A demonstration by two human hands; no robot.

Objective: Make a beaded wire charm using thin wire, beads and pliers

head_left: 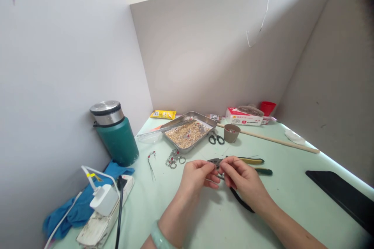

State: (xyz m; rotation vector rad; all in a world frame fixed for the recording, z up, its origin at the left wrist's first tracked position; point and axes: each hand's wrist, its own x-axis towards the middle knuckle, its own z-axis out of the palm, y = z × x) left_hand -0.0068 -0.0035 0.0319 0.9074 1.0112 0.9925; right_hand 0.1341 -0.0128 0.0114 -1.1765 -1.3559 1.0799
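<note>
My left hand (pixel 200 175) and my right hand (pixel 238 175) meet close together over the table, each in a pinch at the fingertips. What they hold is too small and hidden to make out; a few fine wire-like lines show near the fingers. Just behind and under them lie pliers with yellow-green handles (pixel 251 160) and another tool with a black handle (pixel 242 200). Left of my hands rests a small heap of wire loops with red beads (pixel 173 158). Farther left lies a beaded piece with long loose wire ends (pixel 151 167).
A metal tray (pixel 187 149) of gold beads stands behind my hands, beside scissors (pixel 216 139) and a small brown cup (pixel 231 135). A green bottle (pixel 118 140) and a power strip (pixel 96 225) stand left. A wooden stick (pixel 277 141) and a black flat object (pixel 341 194) lie right.
</note>
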